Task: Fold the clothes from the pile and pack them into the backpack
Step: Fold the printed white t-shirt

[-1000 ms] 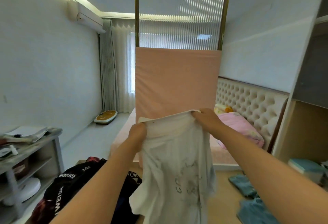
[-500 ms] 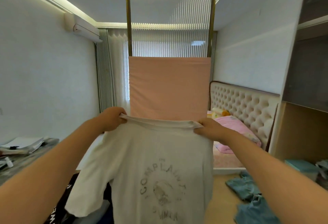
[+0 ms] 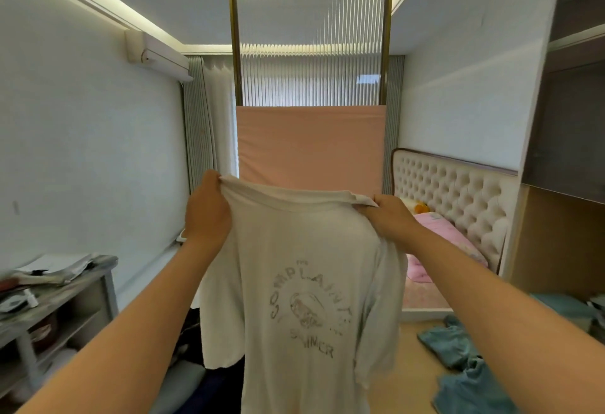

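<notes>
Step in hand: opening out one white T-shirt (image 3: 304,282) before folding. The left hand (image 3: 208,209) pinches one shoulder of the shirt and the right hand (image 3: 389,217) the other, fingers curled on the cloth. The shirt hangs free in the air between them, print toward the camera. Next move probably calls for laying it flat or turning the sleeves in, shoulders kept level. The faded print reads "COMPLAINT" in an arc and "SUMMER" below, middle letters faint. Blue clothes (image 3: 458,358) lie on the floor at right. No backpack can be made out.
</notes>
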A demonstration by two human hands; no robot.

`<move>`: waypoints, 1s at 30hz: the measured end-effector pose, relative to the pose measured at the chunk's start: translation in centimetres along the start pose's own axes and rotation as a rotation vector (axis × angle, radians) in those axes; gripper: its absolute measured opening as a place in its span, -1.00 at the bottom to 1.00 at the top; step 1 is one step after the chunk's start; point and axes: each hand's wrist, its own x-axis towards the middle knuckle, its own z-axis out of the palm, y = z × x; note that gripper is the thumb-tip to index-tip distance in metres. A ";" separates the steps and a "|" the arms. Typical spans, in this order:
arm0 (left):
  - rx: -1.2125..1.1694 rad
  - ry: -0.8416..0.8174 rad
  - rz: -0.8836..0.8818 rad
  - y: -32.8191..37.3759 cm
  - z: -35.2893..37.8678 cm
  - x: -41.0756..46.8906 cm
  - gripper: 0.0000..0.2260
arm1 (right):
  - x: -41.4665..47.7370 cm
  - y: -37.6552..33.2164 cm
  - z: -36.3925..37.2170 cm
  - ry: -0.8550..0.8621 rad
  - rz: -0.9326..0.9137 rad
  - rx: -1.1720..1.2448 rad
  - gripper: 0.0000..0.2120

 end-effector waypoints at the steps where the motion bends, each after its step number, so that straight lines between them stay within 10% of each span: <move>1: 0.031 -0.024 -0.004 0.3 -0.3 0.2 -0.85 | -0.3 -0.5 -0.7 -0.101 0.067 0.079 -0.74; 4: 0.081 -0.129 0.029 1.1 -1.4 1.5 -0.81 | -1.7 -1.3 -3.2 -0.541 0.327 0.448 -0.66; 8: -0.012 -0.419 0.061 1.2 -1.9 2.1 -0.80 | -0.5 1.2 -4.5 -0.500 0.383 0.616 -0.61; 15: 0.205 -0.597 0.069 -4.7 8.0 -1.8 -0.85 | 1.2 9.6 -1.7 -0.143 0.092 -0.242 -0.66; 24: 0.352 -0.615 -0.060 -14.0 21.9 -9.1 -0.82 | 5.5 26.0 5.0 -0.118 0.161 -0.571 -0.52; 30: 0.382 -0.836 -0.491 -19.4 31.1 -11.6 -0.94 | 9.3 35.7 11.1 -0.165 0.349 -0.608 -0.53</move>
